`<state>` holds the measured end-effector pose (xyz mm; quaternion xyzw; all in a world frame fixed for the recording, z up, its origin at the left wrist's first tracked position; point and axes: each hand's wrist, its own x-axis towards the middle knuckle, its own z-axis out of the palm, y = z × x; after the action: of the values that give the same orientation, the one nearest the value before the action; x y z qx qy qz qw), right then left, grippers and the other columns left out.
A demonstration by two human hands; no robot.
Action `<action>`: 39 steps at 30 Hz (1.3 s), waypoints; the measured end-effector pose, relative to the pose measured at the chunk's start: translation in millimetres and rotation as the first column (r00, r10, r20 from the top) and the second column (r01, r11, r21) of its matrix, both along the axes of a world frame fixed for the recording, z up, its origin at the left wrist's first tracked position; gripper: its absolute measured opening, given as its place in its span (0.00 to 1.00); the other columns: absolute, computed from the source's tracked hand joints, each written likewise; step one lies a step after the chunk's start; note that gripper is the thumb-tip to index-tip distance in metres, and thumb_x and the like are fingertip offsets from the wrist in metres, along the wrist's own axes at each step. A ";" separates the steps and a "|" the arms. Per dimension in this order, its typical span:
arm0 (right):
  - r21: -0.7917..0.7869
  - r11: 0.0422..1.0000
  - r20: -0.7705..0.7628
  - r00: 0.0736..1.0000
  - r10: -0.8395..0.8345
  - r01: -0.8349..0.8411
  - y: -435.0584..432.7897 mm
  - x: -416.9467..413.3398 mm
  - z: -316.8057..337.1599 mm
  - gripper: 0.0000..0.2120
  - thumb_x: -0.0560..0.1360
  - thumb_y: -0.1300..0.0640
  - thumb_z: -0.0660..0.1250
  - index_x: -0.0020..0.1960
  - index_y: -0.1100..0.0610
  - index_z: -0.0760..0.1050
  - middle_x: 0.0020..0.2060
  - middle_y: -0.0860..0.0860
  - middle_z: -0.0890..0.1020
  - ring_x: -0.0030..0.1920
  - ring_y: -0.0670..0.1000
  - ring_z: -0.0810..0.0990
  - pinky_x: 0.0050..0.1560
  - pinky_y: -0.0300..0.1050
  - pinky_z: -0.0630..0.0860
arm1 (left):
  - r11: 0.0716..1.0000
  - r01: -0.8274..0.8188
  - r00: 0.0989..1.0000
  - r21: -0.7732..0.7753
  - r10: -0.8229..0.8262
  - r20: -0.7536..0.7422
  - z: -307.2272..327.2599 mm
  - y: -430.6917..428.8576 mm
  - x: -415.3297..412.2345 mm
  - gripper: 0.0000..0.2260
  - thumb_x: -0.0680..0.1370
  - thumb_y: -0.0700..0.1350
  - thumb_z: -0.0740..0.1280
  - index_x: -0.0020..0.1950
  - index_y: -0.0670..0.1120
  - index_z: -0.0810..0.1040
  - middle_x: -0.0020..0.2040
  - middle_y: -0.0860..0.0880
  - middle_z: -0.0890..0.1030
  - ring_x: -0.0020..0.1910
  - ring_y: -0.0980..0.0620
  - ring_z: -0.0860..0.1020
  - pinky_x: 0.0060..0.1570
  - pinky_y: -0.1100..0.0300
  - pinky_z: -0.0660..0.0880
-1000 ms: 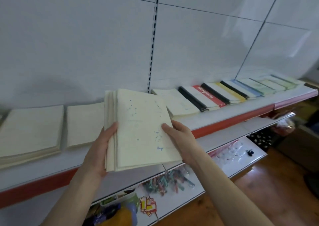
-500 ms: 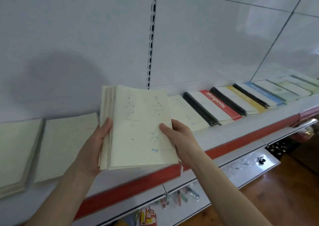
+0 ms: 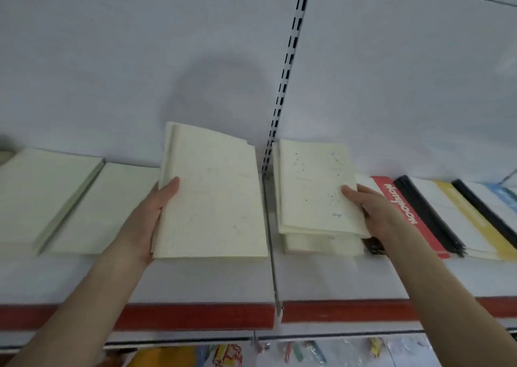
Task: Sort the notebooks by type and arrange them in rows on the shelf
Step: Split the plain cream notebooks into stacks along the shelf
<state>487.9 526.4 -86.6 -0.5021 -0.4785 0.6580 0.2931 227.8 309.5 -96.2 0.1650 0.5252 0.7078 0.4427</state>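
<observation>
Head view: a flat white shelf (image 3: 195, 280) is seen, faced along its front edge by a glossy red strip (image 3: 195, 315) and backed by a matt white panel (image 3: 112, 58).
Left hand (image 3: 145, 221): a thick stack of plain cream notebooks (image 3: 212, 196) is grasped at its left edge, with the thumb laid on the soft paper cover and the fingers hidden beneath.
Plain stack: it is held left of the shelf seam (image 3: 270, 254), its far edge tilted up towards the panel. Whether its near edge touches the shelf cannot be told.
Right hand (image 3: 375, 212): a thinner bundle of cream notebooks with blue dots (image 3: 316, 187) is grasped at its right edge, thumb on top.
Dotted bundle: it is set slightly askew on a lower cream pile (image 3: 321, 245), just right of the seam.
Left end: two flat cream stacks (image 3: 42, 196) (image 3: 112, 207) are laid side by side.
Right end: a red notebook (image 3: 402, 207), black spines (image 3: 428, 215) and a yellow-banded cover (image 3: 475, 221) are overlapped in a row.
Open room: a bare strip is left along the shelf's front edge, and a narrow gap at the seam.
Upright: a slotted rail (image 3: 288, 70) is fixed to the panel.
</observation>
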 end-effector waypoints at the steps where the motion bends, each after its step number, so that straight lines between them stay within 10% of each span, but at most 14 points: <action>1: 0.002 1.000 0.029 0.999 0.015 -0.015 6.5 1.6 -2.7 0.11 0.76 0.61 0.64 0.58 0.61 0.74 0.47 0.56 0.82 0.43 0.56 0.82 0.33 0.47 0.81 | 0.999 -0.040 0.999 -0.014 0.040 0.001 0.0 -4.1 -2.6 0.09 0.77 0.52 0.61 0.54 0.53 0.75 0.44 0.50 0.83 0.43 0.49 0.81 0.38 0.54 0.77; 10: 0.068 0.992 0.209 0.974 0.085 -0.102 18.9 -4.2 -16.1 0.07 0.76 0.61 0.65 0.53 0.60 0.75 0.46 0.56 0.81 0.43 0.56 0.80 0.42 0.49 0.76 | 0.995 -0.098 0.994 0.030 0.096 0.060 8.2 -18.9 -24.5 0.25 0.72 0.53 0.63 0.66 0.45 0.72 0.47 0.47 0.84 0.41 0.50 0.83 0.29 0.56 0.78; 23: 0.389 0.894 0.559 0.828 -0.036 -0.224 10.1 3.4 -19.8 0.10 0.76 0.61 0.62 0.56 0.63 0.75 0.46 0.55 0.78 0.42 0.52 0.76 0.33 0.38 0.69 | 0.998 -0.045 0.997 0.044 0.042 0.065 11.3 -4.9 -11.9 0.11 0.79 0.50 0.58 0.53 0.46 0.76 0.36 0.51 0.84 0.34 0.54 0.83 0.26 0.61 0.77; 34: 0.492 0.801 0.695 0.708 -0.125 -0.342 -3.4 -7.5 -31.3 0.24 0.78 0.62 0.60 0.71 0.63 0.60 0.67 0.59 0.69 0.67 0.59 0.67 0.64 0.47 0.64 | 0.998 -0.020 0.998 0.065 0.016 0.069 10.3 -10.3 -0.9 0.10 0.79 0.48 0.59 0.52 0.46 0.76 0.35 0.51 0.84 0.33 0.53 0.82 0.25 0.60 0.77; 39: 0.470 0.782 0.770 0.624 -0.136 -0.410 0.6 -9.2 -33.6 0.18 0.78 0.63 0.58 0.67 0.65 0.66 0.63 0.61 0.73 0.62 0.60 0.71 0.60 0.47 0.66 | 0.997 -0.008 0.997 0.071 0.003 0.073 11.3 -16.0 0.0 0.10 0.77 0.49 0.61 0.54 0.47 0.77 0.39 0.50 0.84 0.36 0.52 0.83 0.28 0.58 0.78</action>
<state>478.7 527.0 -120.1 -0.5706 -0.7794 0.2106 0.1504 227.8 293.5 -84.8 0.1532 0.4835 0.7330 0.4533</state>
